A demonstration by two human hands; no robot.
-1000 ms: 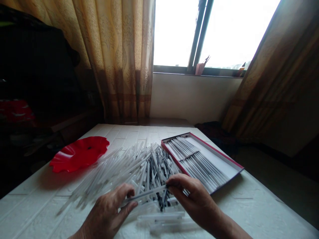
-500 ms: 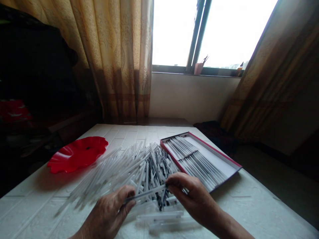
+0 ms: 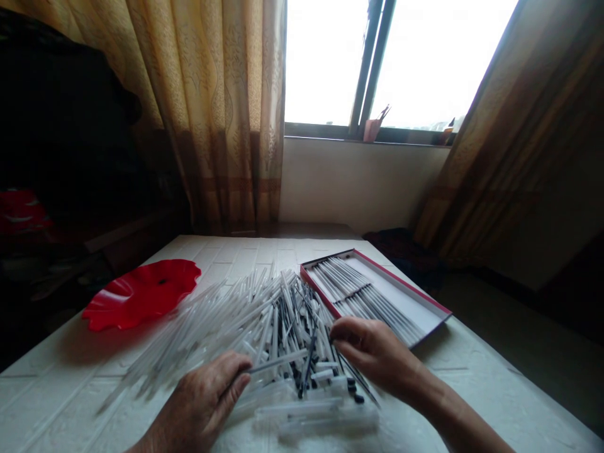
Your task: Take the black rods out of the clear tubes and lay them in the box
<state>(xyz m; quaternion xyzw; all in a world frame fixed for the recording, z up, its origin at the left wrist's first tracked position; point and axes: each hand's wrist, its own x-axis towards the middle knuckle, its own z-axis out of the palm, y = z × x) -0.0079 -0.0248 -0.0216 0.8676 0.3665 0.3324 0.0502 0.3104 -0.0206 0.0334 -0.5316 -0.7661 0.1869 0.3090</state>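
Note:
My left hand (image 3: 212,390) is closed, pinching a translucent pen barrel (image 3: 283,360) that points to the right over a pile. My right hand (image 3: 372,349) hovers by the near edge of the box, thumb and fingertips pressed together; what they hold, if anything, is hidden. Beneath both hands spreads a heap of clear tubes (image 3: 236,314), with dark thin pen parts (image 3: 309,365) among them. Small black caps (image 3: 358,399) lie near the right hand, and clear bundled pieces (image 3: 321,415) rest in front, blurred.
A red-edged shallow box (image 3: 410,296) with rows of pens (image 3: 372,299) stands right of the heap. On the left sits a red wavy-rimmed dish (image 3: 141,296). The white table (image 3: 476,377) runs toward a window wall with curtains (image 3: 236,126).
My right hand has come off the barrel's far end and moved right, toward the box. The left hand still grips the barrel. The view has shifted slightly.

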